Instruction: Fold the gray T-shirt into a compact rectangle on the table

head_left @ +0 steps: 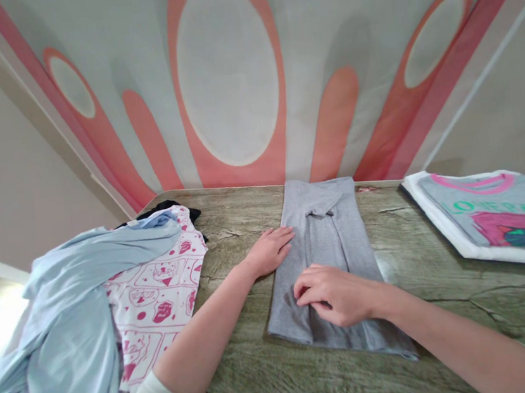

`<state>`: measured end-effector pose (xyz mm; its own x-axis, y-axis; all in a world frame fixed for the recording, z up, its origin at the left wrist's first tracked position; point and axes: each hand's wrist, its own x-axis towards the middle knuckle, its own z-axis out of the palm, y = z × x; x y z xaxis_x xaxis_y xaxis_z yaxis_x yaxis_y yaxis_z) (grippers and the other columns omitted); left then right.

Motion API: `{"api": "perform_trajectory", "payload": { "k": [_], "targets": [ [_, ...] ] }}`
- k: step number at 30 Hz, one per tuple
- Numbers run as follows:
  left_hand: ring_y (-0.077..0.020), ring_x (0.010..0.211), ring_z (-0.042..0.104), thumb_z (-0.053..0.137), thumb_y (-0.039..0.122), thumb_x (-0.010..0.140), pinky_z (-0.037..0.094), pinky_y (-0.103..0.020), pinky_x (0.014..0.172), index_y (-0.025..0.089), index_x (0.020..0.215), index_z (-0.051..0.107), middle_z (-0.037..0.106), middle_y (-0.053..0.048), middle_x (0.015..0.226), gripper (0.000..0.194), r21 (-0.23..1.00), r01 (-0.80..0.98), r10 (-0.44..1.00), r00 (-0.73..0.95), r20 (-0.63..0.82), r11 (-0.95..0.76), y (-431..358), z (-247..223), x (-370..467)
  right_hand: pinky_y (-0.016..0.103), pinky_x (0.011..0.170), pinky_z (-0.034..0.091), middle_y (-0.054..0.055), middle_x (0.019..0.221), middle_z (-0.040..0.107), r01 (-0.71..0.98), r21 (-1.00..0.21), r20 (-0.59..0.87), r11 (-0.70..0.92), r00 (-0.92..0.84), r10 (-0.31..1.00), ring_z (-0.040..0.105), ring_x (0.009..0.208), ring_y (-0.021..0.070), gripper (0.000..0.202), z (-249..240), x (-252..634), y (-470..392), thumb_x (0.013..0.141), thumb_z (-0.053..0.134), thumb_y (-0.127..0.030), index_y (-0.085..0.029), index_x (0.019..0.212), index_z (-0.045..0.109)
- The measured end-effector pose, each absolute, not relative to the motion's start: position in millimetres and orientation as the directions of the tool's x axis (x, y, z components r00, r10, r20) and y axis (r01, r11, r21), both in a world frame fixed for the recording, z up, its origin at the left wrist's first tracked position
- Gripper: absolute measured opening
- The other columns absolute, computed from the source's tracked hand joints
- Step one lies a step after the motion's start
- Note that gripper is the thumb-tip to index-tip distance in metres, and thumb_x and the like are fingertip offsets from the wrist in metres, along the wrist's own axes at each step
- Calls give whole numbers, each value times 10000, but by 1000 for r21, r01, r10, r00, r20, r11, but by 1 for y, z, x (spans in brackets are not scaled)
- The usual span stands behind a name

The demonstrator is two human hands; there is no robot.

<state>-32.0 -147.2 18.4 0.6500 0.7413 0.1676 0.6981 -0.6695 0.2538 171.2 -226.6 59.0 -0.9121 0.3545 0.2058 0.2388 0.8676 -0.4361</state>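
Note:
A grey garment (284, 296), folded into a long strip with its layers overlapping down the middle, lies on the wooden table. My left hand (270, 251) rests flat by its left edge, with the fingertips touching the fabric. Over the lower middle of the garment, my right hand (336, 292) has loosely bent fingers, and a gap shows between thumb and forefinger. Nothing is visible in that hand. Near the top of the strip, a small fold (319, 213) stands up from the cloth.
Left of my arm lie a light blue garment (70, 309) and a white cloth with pink prints (159, 292), with something black (168, 205) behind them. At the right is a folded stack topped by a grey printed T-shirt (474, 202). A patterned wall covering (240, 173) rises behind the table (245, 364).

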Motion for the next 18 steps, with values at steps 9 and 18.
{"api": "perform_trajectory", "payload": {
  "k": [9,18],
  "targets": [
    [-158,1311,281,299,298,928,193,-365,1078,221,1311,420,365,-33,1408,409,255,696,739,651,170,-672,-146,19,-32,265,864,412,44,933,643,129,-608,86,784,-970,226,572,874,139,205,77,176,-239,740,582,-154,-165,922,675],
    [-173,1319,264,244,339,948,192,-373,1073,218,1316,414,331,-44,1427,424,219,707,739,657,147,-672,-147,18,-30,302,920,401,81,1061,607,151,-733,43,663,-963,267,545,1011,172,325,82,178,-251,745,603,-164,-161,1069,628]
  ]
}}
